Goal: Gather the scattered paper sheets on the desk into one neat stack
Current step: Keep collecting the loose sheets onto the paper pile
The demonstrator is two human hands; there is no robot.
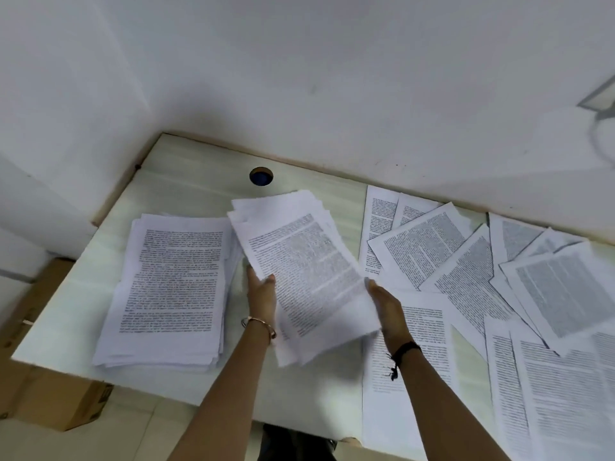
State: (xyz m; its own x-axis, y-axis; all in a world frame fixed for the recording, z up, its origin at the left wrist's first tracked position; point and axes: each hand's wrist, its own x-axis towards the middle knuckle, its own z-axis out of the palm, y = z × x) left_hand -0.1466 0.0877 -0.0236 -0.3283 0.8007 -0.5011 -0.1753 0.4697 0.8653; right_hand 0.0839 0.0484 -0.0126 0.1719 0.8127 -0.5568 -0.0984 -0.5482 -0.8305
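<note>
A bundle of printed sheets hangs above the middle of the pale desk, its edges uneven. My left hand grips its left edge and my right hand grips its right edge. To the left lies a thick stack of printed paper, roughly squared. On the right side of the desk, several loose printed sheets lie scattered and overlapping at different angles, some reaching the near edge.
A round cable hole sits near the back of the desk. White walls close the desk in at the back and left. Cardboard boxes stand on the floor at the lower left, beside the desk edge.
</note>
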